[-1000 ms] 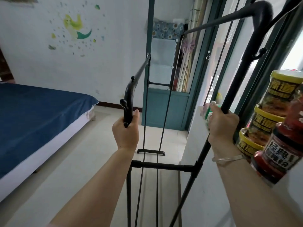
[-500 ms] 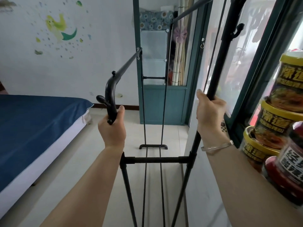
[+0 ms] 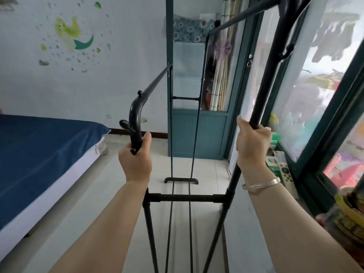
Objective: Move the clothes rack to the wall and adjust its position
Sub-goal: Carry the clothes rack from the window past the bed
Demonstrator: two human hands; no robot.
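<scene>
A black metal clothes rack [image 3: 186, 198] stands right in front of me, end-on, with no clothes on it. Its lower rail runs away on the left and its higher rail on the right, toward a far foot on the tiled floor. My left hand [image 3: 136, 160] is closed around the left upright just below its curved top and hook knob. My right hand [image 3: 251, 142], a bracelet on its wrist, grips the taller right upright. The rack's right side runs close along the low white wall [image 3: 239, 223] under the window.
A bed with a blue cover [image 3: 39, 154] fills the left. Bare tiled floor lies between bed and rack. A teal door frame with a cabinet [image 3: 197, 133] stands ahead. The window [image 3: 315, 85], its sill holding small items and stacked noodle cups [image 3: 346, 219], lines the right.
The view has swung left and down, so the noodle cups have slid toward the lower right edge. The rack now looks more upright and squarer to me. Both hands keep their grips.
</scene>
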